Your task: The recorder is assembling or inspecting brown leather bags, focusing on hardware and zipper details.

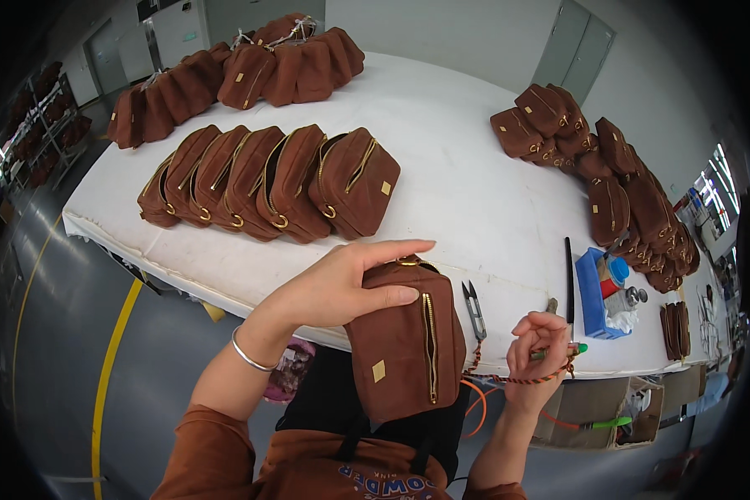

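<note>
My left hand (342, 287) grips the top of a brown zippered bag (400, 358), thumb on its front panel and index finger stretched past the top edge. The bag hangs upright over the table's near edge, its brass zipper closed and a small tan patch low on the front. My right hand (542, 350) is apart from the bag, fingers curled. Something slim with a green end (582, 348) shows beside and between its fingers; its kind is hidden. A red-and-black cord (508, 381) runs from my right wrist to thread snips (474, 310) lying on the table.
A row of brown bags (267, 183) stands left on the white table (450, 158), with more bags piled behind (283, 62) and at the right (633, 187). Near my right hand are a black rod (569, 275) and a blue bin (590, 292) with small containers. Below the table edge is an open box (571, 404).
</note>
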Available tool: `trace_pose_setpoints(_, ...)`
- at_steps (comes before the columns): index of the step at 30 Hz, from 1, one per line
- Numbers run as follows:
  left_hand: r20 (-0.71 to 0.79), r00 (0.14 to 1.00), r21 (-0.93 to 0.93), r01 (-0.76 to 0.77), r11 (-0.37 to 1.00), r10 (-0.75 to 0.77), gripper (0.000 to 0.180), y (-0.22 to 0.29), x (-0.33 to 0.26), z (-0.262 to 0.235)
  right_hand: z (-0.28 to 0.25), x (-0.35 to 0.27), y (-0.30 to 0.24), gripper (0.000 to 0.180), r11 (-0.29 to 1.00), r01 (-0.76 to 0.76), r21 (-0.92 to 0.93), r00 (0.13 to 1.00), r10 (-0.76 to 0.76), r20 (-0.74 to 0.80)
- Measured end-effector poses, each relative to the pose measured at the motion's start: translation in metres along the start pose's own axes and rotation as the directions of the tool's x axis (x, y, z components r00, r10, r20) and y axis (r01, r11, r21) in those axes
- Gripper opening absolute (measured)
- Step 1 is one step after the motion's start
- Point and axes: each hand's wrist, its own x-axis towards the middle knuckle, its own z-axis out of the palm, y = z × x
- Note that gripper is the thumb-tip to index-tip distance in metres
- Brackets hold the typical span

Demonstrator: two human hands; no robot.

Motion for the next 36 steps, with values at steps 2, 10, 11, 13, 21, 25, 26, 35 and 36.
trace_pose_setpoints(2,0.056,0.997,-0.032,0.046,0.998,-0.044,0.054,0.003,0.002,0.005,0.015,0.002,0.0,0.05,1.0,0.014,-0.017,0.998,-0.015,-0.067)
trace_pose_setpoints(10,0.138,0.982,0.084,0.12,0.989,-0.13,0.028,0.005,-0.003,0.017,0.024,-0.014,0.01,0.05,0.935,-0.207,0.288,0.975,0.173,0.137)
trace_pose_setpoints(11,0.124,0.987,0.093,0.087,0.992,-0.098,0.025,0.005,-0.003,0.019,0.028,-0.016,0.012,0.038,0.966,-0.203,0.159,0.976,0.186,0.115)
trace_pose_setpoints(13,0.122,0.986,0.096,0.105,0.99,-0.117,0.024,0.007,-0.003,0.02,0.032,-0.016,0.01,0.011,0.967,-0.233,0.103,0.969,0.221,0.111)
trace_pose_setpoints(21,0.083,0.991,0.161,0.087,0.983,-0.101,0.021,0.004,-0.005,0.028,0.036,-0.016,0.012,0.013,0.985,-0.129,0.117,0.983,0.112,0.145)
trace_pose_setpoints(25,0.069,0.995,0.136,0.065,0.989,-0.075,0.02,0.006,-0.006,0.03,0.037,-0.017,0.009,0.013,0.99,-0.112,0.081,0.985,0.1,0.143)
trace_pose_setpoints(26,0.072,0.994,0.135,0.072,0.988,-0.082,0.019,0.007,-0.006,0.03,0.037,-0.018,0.008,0.013,0.99,-0.112,0.081,0.985,0.1,0.143)
trace_pose_setpoints(35,0.076,0.994,0.115,0.073,0.991,-0.082,0.021,0.008,-0.007,0.03,0.043,-0.02,0.006,0.012,0.998,-0.058,-0.019,0.991,0.06,0.122)
trace_pose_setpoints(36,0.076,0.994,0.114,0.073,0.991,-0.082,0.021,0.008,-0.008,0.03,0.043,-0.02,0.006,0.012,0.998,-0.059,-0.023,0.991,0.062,0.122)
